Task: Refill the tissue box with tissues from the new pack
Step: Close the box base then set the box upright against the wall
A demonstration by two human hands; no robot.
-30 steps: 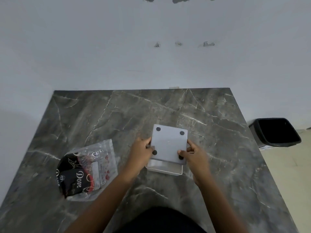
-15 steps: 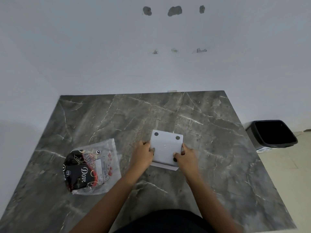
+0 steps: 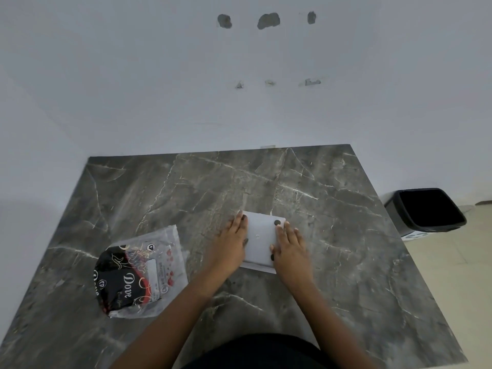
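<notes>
The box is a pale grey, smooth, square-cornered case lying upside down near the middle of the table, its flat base facing up. Small round black feet show on that base, one at the far right corner and one at the near right corner by the thumb. A thinner white edge sticks out below its near side, like a second panel set slightly off from the base.

The left hand lies along the box's left side, fingers stretched forward and flat, the palm pressed against the edge; it is laid open on the box, not curled round it. The right hand lies the same way on the right side, fingers spread and extended over the base's right margin, thumb at the near corner. Both press the box between them without closing into a fist. Both forearms are bare.

The pack lies to the left of the box, apart from it, flat on the table. It is a crinkly clear plastic bag with a glossy black panel, red trim, small red hearts and white script lettering.

The table is dark grey marble-look stone, polished, with thin white veins. Behind it stands a plain white wall with rough chipped holes. A black square-mouthed bin stands on the pale floor to the right.
</notes>
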